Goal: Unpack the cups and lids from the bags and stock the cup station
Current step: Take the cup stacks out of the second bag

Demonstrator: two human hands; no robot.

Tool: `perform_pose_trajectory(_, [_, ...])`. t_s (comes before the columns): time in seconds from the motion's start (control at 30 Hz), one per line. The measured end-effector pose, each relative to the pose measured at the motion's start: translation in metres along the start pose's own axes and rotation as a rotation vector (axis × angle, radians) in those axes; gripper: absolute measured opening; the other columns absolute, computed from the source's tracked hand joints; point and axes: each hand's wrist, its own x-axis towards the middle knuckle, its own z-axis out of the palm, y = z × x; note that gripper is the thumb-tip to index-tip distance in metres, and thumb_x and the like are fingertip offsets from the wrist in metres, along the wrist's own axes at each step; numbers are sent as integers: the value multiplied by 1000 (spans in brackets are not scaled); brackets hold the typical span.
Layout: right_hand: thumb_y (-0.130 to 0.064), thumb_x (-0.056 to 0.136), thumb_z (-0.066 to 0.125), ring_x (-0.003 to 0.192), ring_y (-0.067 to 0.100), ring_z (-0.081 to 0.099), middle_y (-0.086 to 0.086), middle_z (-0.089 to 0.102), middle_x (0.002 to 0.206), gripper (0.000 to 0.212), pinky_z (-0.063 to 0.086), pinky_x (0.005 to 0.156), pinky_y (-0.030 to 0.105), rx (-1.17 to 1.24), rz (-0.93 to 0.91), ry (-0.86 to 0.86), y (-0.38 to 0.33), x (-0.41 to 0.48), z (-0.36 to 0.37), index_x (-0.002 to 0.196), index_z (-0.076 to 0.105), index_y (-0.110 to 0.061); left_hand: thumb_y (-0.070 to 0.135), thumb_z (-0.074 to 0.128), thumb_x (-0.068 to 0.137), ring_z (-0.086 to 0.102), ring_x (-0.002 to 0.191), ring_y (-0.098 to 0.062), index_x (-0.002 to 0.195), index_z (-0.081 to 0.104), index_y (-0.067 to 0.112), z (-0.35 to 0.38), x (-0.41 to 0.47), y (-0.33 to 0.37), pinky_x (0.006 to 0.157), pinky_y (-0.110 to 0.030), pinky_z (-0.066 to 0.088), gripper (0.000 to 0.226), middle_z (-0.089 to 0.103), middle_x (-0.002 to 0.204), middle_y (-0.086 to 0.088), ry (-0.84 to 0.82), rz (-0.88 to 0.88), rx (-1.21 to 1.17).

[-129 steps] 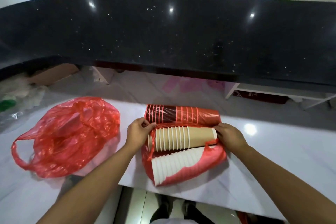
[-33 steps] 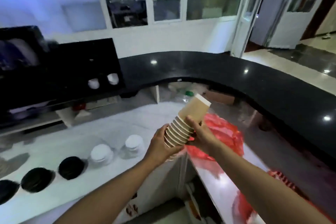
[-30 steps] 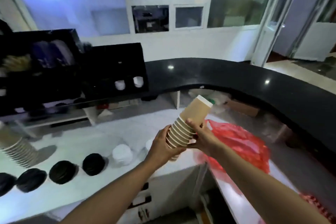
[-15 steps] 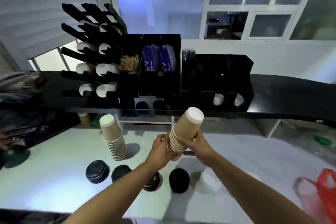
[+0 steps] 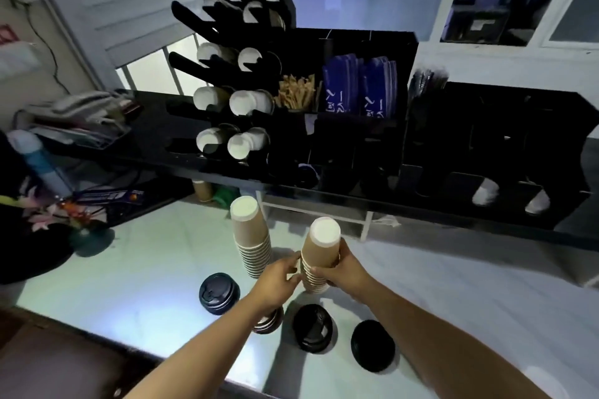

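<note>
Brown paper cup stack [image 5: 319, 256]: inverted, white base up, held between left grip [image 5: 278, 278] and right grip [image 5: 346, 269]. Second cup stack [image 5: 251, 236]: inverted, on desk [image 5: 146, 269], just left of the grips. Black lids [image 5: 219, 293]: flat on desk, on the grips' near side.

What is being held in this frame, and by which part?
Both hands grip the upside-down stack of brown paper cups near its lower rims: left hand on its left side, right hand round its right.

The left forearm [image 5: 207, 345] hides most of one lid stack [image 5: 274, 322] (brownish, blurred).
</note>
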Motion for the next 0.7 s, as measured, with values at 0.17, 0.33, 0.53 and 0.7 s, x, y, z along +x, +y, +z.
perform_pose_trajectory(0.17, [-21,79,85,123,19,54,-2,55,132,92,42,96,27,-175,0,35,10,19,10,150,27,-21,29,49,86,57,126,-14,151,34,42,12,4,-26,105,-33,48,68,56,144,11,-68,-58,-2])
perform_pose_trajectory(0.33, [-30,82,83,130,17,50,-9,51,133,90,36,95,22,-342,-24,2,15,14,1,153,28,-19,16,53,91,58,118,-18,144,47,26,16,-8,-8,100,-32,46,55,61,133,3,41,-57,24])
perform_pose_trajectory(0.53, [-39,97,60,129,20,53,3,54,144,50,41,104,28,-660,39,112,34,-24,-25,142,51,-20,36,43,95,60,104,-29,100,57,20,46,-14,9,83,-45,53,22,61,110,-5,0,-123,329])
perform_pose_trajectory(0.7, [-40,101,50,128,19,52,-1,54,142,40,41,104,29,-824,60,231,50,-85,-70,137,56,-23,38,44,98,61,108,-28,114,62,19,86,-11,60,83,-38,52,31,62,120,-4,-54,106,480])
